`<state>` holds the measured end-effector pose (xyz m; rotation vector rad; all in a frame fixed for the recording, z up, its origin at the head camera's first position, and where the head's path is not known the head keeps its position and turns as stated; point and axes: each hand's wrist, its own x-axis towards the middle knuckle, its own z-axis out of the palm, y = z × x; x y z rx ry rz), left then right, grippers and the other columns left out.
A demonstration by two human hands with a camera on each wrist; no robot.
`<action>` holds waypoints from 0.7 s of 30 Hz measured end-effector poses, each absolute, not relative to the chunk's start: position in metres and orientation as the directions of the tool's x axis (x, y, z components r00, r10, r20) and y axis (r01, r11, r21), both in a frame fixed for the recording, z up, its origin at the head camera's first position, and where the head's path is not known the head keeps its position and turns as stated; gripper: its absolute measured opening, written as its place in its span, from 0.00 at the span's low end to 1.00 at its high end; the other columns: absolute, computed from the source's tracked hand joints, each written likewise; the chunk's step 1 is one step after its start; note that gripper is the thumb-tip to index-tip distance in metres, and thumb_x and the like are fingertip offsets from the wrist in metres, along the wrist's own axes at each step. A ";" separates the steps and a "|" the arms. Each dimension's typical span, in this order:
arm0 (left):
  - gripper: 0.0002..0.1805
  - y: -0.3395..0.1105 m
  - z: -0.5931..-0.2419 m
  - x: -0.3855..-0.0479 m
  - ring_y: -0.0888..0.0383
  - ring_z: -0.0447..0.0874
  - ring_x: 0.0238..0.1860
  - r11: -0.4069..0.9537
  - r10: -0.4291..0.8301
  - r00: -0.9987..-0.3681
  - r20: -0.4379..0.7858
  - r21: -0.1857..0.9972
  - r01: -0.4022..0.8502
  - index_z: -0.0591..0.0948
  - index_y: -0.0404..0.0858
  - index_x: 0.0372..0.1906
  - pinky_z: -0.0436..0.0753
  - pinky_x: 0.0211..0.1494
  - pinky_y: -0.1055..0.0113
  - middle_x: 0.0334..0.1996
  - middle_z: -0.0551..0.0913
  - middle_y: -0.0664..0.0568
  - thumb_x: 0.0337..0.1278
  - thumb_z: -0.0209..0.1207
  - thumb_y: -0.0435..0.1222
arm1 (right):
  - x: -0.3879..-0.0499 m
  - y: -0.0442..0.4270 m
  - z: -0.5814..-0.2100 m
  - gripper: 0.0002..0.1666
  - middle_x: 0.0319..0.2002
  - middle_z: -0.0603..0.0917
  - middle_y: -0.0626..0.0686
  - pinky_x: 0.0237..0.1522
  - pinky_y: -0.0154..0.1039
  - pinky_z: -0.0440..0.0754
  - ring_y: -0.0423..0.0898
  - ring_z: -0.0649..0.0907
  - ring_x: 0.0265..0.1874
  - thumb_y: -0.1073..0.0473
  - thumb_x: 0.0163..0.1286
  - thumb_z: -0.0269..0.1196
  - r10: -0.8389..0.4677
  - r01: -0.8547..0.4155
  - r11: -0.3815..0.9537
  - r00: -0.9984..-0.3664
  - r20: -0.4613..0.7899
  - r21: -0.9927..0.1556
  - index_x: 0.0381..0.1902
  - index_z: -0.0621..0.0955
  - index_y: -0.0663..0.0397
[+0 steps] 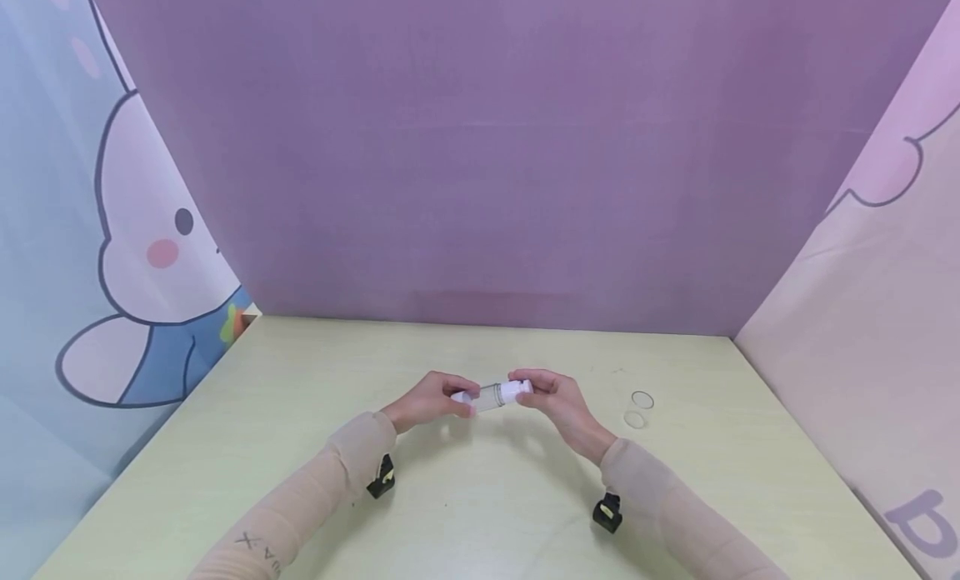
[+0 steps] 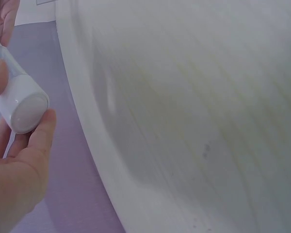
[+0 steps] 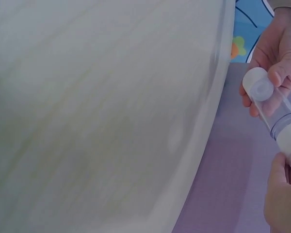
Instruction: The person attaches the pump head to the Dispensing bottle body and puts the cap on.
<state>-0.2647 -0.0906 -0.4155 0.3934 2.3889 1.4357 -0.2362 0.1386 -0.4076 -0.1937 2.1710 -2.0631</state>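
Observation:
A small clear bottle (image 1: 489, 397) with white ends is held just above the table, lying nearly sideways between both hands. My left hand (image 1: 431, 399) grips its white base (image 2: 30, 109), thumb on one side and fingers on the other. My right hand (image 1: 558, 403) pinches the white top (image 3: 290, 138) at the opposite end, which looks like a pump head. Dark ring-like lines circle the clear wall next to that top. Right of my right hand, a clear open cylinder (image 1: 638, 410), perhaps a cap, stands on the table.
The pale wooden table (image 1: 480, 513) ends at a purple backdrop (image 1: 480, 163). Printed cloth walls flank it on the left (image 1: 157, 230) and right (image 1: 885, 313). Black wrist cameras hang under both sleeves.

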 end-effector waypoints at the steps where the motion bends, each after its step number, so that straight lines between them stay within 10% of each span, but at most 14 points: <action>1: 0.19 -0.091 -0.415 -0.265 0.54 0.75 0.49 0.457 0.395 -0.909 -0.132 0.887 0.069 0.81 0.44 0.49 0.71 0.55 0.55 0.52 0.79 0.49 0.47 0.66 0.35 | -0.236 0.139 -0.408 0.22 0.52 0.80 0.57 0.52 0.40 0.76 0.45 0.78 0.52 0.71 0.56 0.61 -0.190 0.005 0.048 -0.982 -0.014 -0.999 0.50 0.79 0.59; 21: 0.18 -0.089 -0.417 -0.266 0.55 0.75 0.49 0.464 0.399 -0.908 -0.131 0.882 0.077 0.81 0.44 0.48 0.71 0.55 0.54 0.51 0.80 0.50 0.47 0.65 0.35 | -0.233 0.141 -0.408 0.21 0.49 0.82 0.56 0.50 0.39 0.77 0.43 0.81 0.45 0.66 0.57 0.64 -0.174 -0.007 0.062 -0.985 -0.004 -0.998 0.50 0.79 0.61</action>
